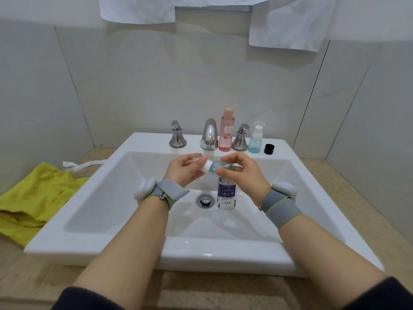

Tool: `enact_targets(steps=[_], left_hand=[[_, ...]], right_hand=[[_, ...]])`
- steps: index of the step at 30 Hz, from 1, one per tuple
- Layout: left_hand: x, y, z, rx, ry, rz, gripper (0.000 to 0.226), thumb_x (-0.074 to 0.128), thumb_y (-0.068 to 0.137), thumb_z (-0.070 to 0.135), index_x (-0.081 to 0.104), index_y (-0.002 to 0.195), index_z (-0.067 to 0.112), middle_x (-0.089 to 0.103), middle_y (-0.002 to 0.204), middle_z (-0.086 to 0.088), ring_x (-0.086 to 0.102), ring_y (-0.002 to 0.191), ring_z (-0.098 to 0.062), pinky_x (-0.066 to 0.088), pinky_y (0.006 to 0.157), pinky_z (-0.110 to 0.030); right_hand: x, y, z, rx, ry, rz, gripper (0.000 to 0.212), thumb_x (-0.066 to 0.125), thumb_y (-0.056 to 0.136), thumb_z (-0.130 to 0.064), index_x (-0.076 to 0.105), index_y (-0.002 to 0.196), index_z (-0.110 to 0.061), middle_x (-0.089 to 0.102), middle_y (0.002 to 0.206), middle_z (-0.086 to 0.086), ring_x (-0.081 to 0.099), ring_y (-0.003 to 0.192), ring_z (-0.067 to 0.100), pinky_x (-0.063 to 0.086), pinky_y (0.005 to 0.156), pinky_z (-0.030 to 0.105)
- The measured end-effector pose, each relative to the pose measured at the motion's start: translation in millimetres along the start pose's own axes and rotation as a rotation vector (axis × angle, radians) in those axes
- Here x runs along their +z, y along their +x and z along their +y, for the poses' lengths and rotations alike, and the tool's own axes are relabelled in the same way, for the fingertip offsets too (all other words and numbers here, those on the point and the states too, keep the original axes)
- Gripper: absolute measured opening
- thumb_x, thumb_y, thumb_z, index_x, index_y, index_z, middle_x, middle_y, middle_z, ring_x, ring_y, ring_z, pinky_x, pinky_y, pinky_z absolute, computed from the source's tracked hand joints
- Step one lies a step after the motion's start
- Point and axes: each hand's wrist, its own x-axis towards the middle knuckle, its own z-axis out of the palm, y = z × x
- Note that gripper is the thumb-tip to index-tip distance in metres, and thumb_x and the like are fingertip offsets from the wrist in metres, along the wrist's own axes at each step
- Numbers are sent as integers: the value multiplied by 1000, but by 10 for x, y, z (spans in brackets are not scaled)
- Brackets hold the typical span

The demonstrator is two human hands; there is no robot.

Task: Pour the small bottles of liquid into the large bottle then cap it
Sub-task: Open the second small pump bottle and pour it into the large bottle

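Above the white sink [143, 222], both hands meet over the basin on a small blue bottle [218, 167] that lies tipped on its side, its white pump end pointing toward the left hand [184, 170]. The left hand's fingers [199, 163] curl round that white pump end, with something clear held deeper in the same hand that is too blurred to name. The right hand [242, 173] pinches the bottle's body from above, fingers bent round it. Directly beneath the small bottle, the large bottle [226, 193] with a purple label stands upright inside the sink, just beside the drain [205, 200]; its mouth is hidden behind the hands. On the sink's back ledge, beside the chrome faucet [209, 135], stands a tall pink bottle [226, 130], then a second small blue pump bottle [256, 138], then a black cap [269, 149] at the ledge's end. A yellow cloth [33, 198] lies on the counter [348, 198] beside the sink. Both wrists wear gray bands.
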Motion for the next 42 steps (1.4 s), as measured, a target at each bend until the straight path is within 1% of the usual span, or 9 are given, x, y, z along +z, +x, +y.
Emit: enact_targets(steps=[5, 13, 20, 24, 30, 33, 36, 39, 42], left_hand=[[-18, 6, 19, -68, 48, 16, 36, 67, 84, 29, 64, 103, -2, 64, 82, -9, 63, 64, -10, 55, 62, -15], [-59, 25, -27, -40, 201, 18, 35, 68, 83, 28, 68, 105, 1, 60, 74, -1, 50, 62, -10, 49, 56, -12], [-52, -38, 41, 13, 199, -104, 24, 68, 79, -4, 66, 97, 12, 60, 103, -8, 59, 87, -20, 53, 90, -29], [-36, -56, 89, 84, 175, -179, 35, 67, 73, -15, 63, 93, 14, 61, 96, -7, 56, 86, -19, 52, 81, -25], [0, -4, 131, -59, 41, 36, 31, 61, 89, 30, 46, 115, 22, 52, 113, 1, 51, 104, -17, 41, 102, -39], [-57, 33, 118, -87, 213, 126, 37, 58, 87, 45, 55, 98, 9, 55, 93, -7, 60, 73, -22, 57, 70, -31], [-62, 8, 64, -23, 329, 87, 36, 60, 89, 36, 57, 68, 8, 54, 69, -6, 55, 44, -11, 50, 47, -19], [-81, -10, 79, 24, 234, -26, 5, 62, 88, 11, 63, 84, 8, 58, 85, -7, 60, 63, -14, 57, 64, -21], [-56, -33, 107, 63, 255, -107, 37, 64, 81, -6, 59, 110, 16, 50, 120, -4, 59, 94, -22, 51, 91, -40]], right_hand=[[-14, 29, -18, 50, 221, 35, 21, 73, 79, -5, 60, 94, 1, 61, 103, 24, 67, 81, 25, 60, 70, 32], [-43, 24, -11, 8, -37, 86, 25, 74, 80, -24, 62, 87, -2, 69, 81, 24, 55, 43, 18, 47, 43, 24], [-70, 49, -38, 99, 178, 55, 27, 71, 81, -9, 61, 102, 6, 67, 87, 15, 64, 60, 19, 57, 55, 24], [-89, 59, -52, 160, 283, 36, 30, 70, 83, -13, 61, 105, 7, 67, 92, 16, 67, 69, 24, 60, 66, 28], [-75, 82, -26, 183, 321, 19, 20, 68, 85, -10, 62, 100, 2, 66, 97, 16, 68, 74, 24, 59, 78, 32], [-66, 84, -11, 177, 310, 4, 13, 66, 86, -7, 62, 96, -1, 66, 95, 14, 68, 76, 23, 59, 79, 33], [-57, 78, -10, 158, 294, 4, 10, 66, 85, -4, 62, 94, -3, 64, 99, 17, 67, 78, 22, 59, 76, 33], [-75, 77, -31, 145, 300, 33, 10, 65, 85, -3, 61, 94, -2, 62, 100, 18, 65, 79, 22, 60, 69, 28], [-94, 82, -39, 136, 298, 48, 18, 66, 85, -3, 60, 101, 1, 62, 105, 19, 65, 81, 23, 60, 68, 27]])
